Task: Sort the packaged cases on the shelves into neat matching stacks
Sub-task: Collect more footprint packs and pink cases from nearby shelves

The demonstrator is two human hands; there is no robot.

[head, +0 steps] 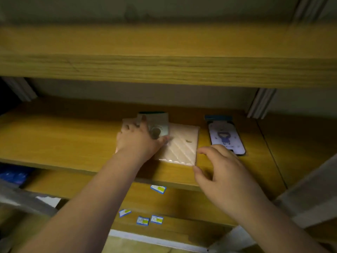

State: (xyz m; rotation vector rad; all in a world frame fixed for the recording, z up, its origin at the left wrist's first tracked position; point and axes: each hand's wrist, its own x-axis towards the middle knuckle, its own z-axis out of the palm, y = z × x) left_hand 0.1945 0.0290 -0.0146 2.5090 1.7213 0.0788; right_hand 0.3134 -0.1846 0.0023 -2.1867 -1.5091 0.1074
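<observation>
A pale pink packaged case [182, 145] with diagonal ridges lies flat on the middle wooden shelf [54, 136]. On its far left part rests a smaller packaged case with a dark green header [158, 123]. My left hand [138, 141] grips that smaller case, thumb along its right side and fingers over its left edge. My right hand [218, 172] hovers at the pink case's near right corner, fingers loosely curled, holding nothing. To the right lies a packaged phone case with a cartoon figure and blue header [225, 136].
An upper shelf board [164, 70] overhangs the working shelf. Small blue-edged labels [158, 189] are stuck on the lower shelf fronts. A blue package [12, 175] shows on the lower left. White uprights [260, 105] flank the shelf.
</observation>
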